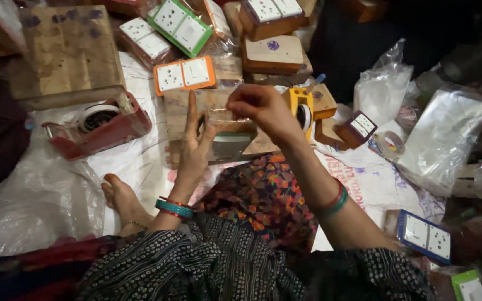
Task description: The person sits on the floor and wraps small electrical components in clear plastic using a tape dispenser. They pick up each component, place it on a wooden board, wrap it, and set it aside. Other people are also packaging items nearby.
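The left hand [196, 146] is raised flat and open, fingers pointing to twelve o'clock, its palm pressed against the near side of a wooden switch board [210, 114] wrapped in a clear plastic bag, which sits at the middle of the view just above the person's lap. The right hand [260, 108], at three o'clock of the left and touching the same board, has its fingertips pinched together on the top edge of the plastic wrap. At nine o'clock of the hands a red tape dispenser [99, 127] rests on the white plastic sheet [46, 195] spread over the floor. At twelve o'clock lies an orange-framed socket plate [184, 74], and beyond it a green-framed one [178, 20] among stacked wooden boards. A yellow tape dispenser [301, 110] stands just at three o'clock of the right hand. A blue-framed socket plate [424, 235] lies at four o'clock, near the right forearm. A bare foot [119, 196] shows at seven o'clock.
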The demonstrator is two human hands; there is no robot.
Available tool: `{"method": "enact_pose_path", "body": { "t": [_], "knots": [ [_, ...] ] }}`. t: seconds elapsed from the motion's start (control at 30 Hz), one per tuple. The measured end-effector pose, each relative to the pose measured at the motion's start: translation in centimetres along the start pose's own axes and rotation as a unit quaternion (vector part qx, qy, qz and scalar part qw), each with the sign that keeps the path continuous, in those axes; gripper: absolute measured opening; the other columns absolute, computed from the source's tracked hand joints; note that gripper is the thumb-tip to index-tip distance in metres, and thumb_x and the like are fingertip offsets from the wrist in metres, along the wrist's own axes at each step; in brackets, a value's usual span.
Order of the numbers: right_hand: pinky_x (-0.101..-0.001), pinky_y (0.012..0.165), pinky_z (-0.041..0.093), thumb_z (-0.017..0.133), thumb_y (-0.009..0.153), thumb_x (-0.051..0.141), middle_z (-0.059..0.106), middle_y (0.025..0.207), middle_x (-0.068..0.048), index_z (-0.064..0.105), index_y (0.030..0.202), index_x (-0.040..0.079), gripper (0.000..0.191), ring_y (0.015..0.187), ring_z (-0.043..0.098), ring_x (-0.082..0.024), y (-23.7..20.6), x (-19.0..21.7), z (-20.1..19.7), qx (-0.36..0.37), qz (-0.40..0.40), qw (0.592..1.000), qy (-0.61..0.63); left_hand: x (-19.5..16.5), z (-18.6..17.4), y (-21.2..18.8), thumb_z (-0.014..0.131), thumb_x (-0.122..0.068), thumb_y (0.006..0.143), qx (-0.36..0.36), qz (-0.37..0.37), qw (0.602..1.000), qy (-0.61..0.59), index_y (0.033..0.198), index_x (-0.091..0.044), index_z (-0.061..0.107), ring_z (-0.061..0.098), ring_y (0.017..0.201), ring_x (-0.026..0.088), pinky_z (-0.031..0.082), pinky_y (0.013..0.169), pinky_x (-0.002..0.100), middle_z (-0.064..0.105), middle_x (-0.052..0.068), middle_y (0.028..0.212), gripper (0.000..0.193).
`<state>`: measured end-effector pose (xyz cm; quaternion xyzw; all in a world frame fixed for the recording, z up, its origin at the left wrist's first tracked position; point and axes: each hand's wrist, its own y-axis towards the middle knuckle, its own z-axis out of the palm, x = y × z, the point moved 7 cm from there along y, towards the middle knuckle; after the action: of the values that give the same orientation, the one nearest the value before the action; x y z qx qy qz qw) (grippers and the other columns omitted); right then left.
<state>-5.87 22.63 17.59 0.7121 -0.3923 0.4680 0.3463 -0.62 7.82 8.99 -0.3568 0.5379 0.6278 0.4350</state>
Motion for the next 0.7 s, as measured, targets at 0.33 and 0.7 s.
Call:
{"method": "enact_pose_path", "body": {
  "t": [0.33, 0.7],
  "knots": [
    [-0.0421, 0.063, 0.051, 0.083, 0.075, 0.05, 0.071, 0.078, -0.015, 0.073, 0.087, 0.004, 0.048, 0.07, 0.066, -0.028, 5.0, -3.6, 0.6, 0.07, 0.047, 0.884, -0.46, 0.4, -0.7, 0.1, 0.061, -0.015, 0.102, 0.021, -0.012, 0.999, 0.04, 0.168, -0.019, 0.011, 0.053, 0.141, 0.027, 0.042, 0.118, 0.037, 0.05, 0.018, 0.157, 0.082],
    [-0.04, 0.069, 0.052, 0.09, 0.077, 0.043, 0.068, 0.098, -0.013, 0.068, 0.115, -0.005, 0.065, 0.087, 0.064, -0.025, -0.8, -2.8, -4.6, 0.027, -0.139, 0.948, -0.284, 0.2, -0.2, 0.9, 0.051, -0.008, 0.11, 0.015, 0.087, 0.989, 0.122, 0.165, -0.009, 0.026, 0.041, 0.153, 0.033, 0.037, 0.122, 0.041, 0.039, 0.022, 0.166, 0.06]
  ]
}}
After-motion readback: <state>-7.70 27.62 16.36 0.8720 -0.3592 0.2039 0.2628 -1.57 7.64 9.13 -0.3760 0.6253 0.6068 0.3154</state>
